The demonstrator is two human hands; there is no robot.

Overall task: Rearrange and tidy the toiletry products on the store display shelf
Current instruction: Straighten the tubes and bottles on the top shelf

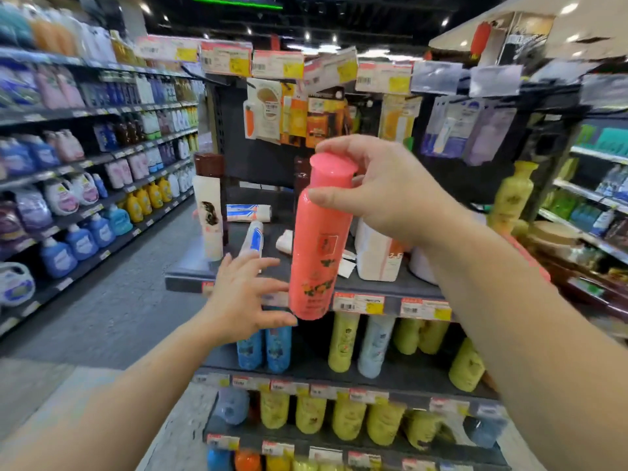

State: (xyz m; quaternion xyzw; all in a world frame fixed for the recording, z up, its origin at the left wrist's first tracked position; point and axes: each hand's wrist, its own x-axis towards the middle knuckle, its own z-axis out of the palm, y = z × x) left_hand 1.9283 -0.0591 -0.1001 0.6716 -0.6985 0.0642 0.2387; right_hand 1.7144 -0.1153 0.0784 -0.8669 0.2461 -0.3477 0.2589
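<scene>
The pink bottle (321, 239) hung in the air in front of the display shelf (390, 287), its long axis close to vertical, cap up and base down, the top tipped slightly to the right. The label with orange flowers faced the camera. The right hand (384, 192) was clamped on it from the right at the neck, fingers curled over the cap and the thumb pressed across the shoulder. The base hung level with the price tags (360, 302) on the shelf's front edge.

The left hand (244, 297) was spread, fingers apart, holding nothing; its fingertips reached to the lower left side of the bottle, and whether they touched it could not be told through the blur.

Behind the bottle the shelf top was untidy. A white tube with blue print (253, 237) lay on its side near the left hand, a second white pack (248, 212) lay farther back, and a tall white box (210, 222) stood at the left corner. To the right of the bottle stood a white pack with orange print (377, 253), and a yellow bottle (513, 195) stood upright at the far right. Carded goods (265, 110) hung on the back panel above.

On the tier below stood blue bottles (265, 348) and yellow-green bottles (343, 341), with more yellow ones on the tier under that.
</scene>
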